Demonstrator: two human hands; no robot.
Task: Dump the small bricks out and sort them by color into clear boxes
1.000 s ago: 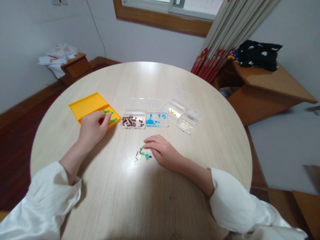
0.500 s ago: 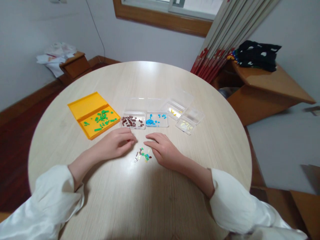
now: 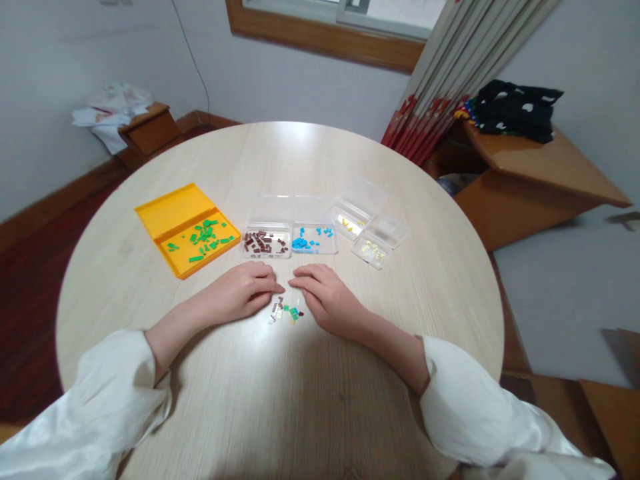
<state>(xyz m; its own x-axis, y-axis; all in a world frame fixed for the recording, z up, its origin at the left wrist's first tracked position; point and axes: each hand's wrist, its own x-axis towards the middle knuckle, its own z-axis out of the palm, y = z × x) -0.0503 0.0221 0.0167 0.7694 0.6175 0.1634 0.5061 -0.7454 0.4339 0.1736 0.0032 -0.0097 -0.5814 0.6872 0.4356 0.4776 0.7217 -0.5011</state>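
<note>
Several tiny building bricks in green, brown, white and yellow form a loose pile on the table between my hands. My left hand rests at the pile's upper left, its index finger stretched towards the top of it and the other fingers bent. Whether that fingertip touches a brick is too small to tell. On the other side, my right hand lies on the table with its fingers extended to the left, just above and right of the pile. No held piece shows in either hand.
Beyond my left hand stands an open yellow case with green bricks. Clear boxes hold brown bricks, blue bricks, yellow pieces and pale yellow pieces. All stand on a round wooden table.
My left hand has moved right and slightly towards me, its index finger now reaching out to the pile's top edge. My right hand has hardly moved.
</note>
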